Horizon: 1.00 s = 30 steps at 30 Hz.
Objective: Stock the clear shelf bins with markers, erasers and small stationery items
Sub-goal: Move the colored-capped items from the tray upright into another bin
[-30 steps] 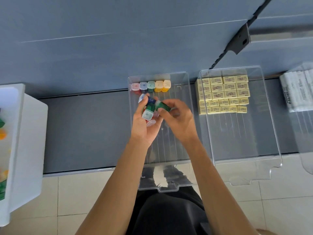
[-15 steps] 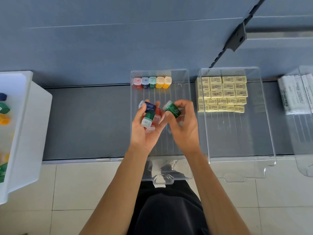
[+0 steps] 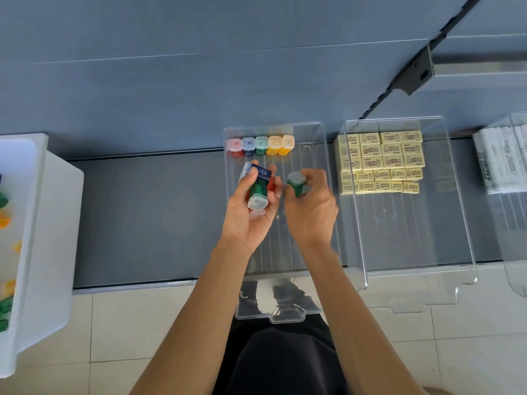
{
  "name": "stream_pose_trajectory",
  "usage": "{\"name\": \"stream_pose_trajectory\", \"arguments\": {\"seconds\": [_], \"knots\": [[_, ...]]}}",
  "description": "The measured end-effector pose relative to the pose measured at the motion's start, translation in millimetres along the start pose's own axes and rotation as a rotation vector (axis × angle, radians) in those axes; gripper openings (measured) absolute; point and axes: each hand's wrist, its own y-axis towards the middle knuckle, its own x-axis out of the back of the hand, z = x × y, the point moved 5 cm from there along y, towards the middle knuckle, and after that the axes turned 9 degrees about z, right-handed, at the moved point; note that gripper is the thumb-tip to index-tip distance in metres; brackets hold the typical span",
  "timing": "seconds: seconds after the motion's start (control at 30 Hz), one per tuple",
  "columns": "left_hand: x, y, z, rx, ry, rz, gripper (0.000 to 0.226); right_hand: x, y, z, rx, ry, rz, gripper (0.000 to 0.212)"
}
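Head view. Blue-grey wall panel (image 3: 171, 81) behind dark shelf (image 3: 142, 218); pale tiled floor (image 3: 142, 323) below. At the shelf's left end, white tub (image 3: 51, 223) with coloured pieces inside. Mid-shelf, centre clear bin (image 3: 312, 158) overhangs the front edge. Just beside it, right clear bin (image 3: 413, 232) holds yellow erasers (image 3: 382, 162) at its back. Over the centre bin: left hand (image 3: 248, 220), fingers curled round a bundle of capped markers (image 3: 258, 189); right hand (image 3: 312, 212), fingers pinching one green marker (image 3: 296, 182). Along that bin's back edge, row of five markers (image 3: 261, 145).

In the clear bin (image 3: 310, 158) a row of capped pots (image 3: 261, 143) blocks the back-left edge; bare floor lies to their right. The top is open
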Motion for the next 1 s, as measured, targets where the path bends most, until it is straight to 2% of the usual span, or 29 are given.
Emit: {"name": "stream_pose_trajectory", "arguments": {"seconds": [0.17,0.5,0.73,0.87,1.0], "knots": [[1,16,-7,0.029,0.036,-0.012,0.033,-12,17,8,-0.088,0.08,-0.072,0.028],[-4,38,-21,0.035,0.058,-0.054,0.024,-41,59,0,-0.345,0.253,-0.119,0.031],[-2,43,-24,0.016,0.004,-0.053,0.023,-52,66,0,-0.294,0.341,-0.248,0.028],[-2,43,-23,0.024,-0.006,-0.056,0.022,-51,70,-5,-0.269,0.366,-0.258,0.027],[0,42,-22,0.03,0.02,-0.057,0.033,-49,68,-7,-0.19,0.363,-0.186,0.04]]}}
